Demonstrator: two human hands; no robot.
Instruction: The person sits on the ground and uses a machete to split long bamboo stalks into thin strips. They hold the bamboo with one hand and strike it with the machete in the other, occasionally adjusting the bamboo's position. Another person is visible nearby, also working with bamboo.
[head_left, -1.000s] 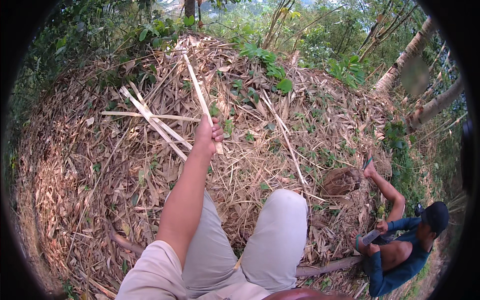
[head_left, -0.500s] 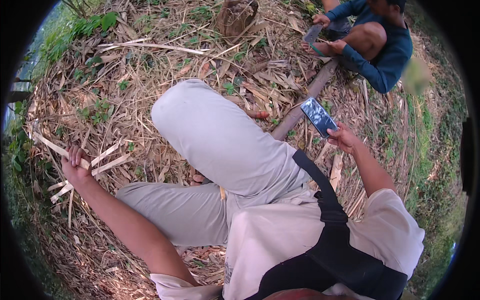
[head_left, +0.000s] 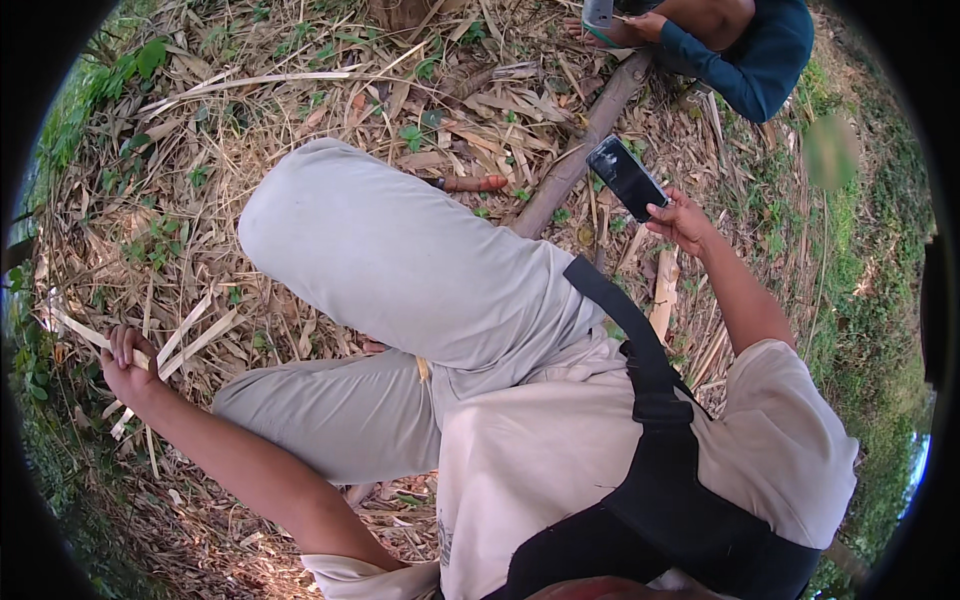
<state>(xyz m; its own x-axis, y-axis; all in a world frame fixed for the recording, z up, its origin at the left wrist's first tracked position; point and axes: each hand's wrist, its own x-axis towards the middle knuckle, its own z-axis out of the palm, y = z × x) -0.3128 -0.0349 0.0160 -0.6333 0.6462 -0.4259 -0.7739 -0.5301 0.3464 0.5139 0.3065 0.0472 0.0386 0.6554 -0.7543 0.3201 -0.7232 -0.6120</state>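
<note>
Over leaf litter (head_left: 190, 530), our left hand (head_left: 128, 366) curls around one end of a pale strip (head_left: 80, 328) — likely light, stiff, best held by its flat faces — while our right hand (head_left: 682, 220) pinches the near end of a phone (head_left: 626, 178), probably slippery, safest by its edges.

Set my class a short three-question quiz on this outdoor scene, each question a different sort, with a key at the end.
1. What does the person's right hand hold?
2. True or false: the left hand is empty.
3. Choose: the other person's sleeve is A) red, B) blue, C) white.

Key:
1. A phone.
2. False; it grips a pale strip.
3. B.
</note>
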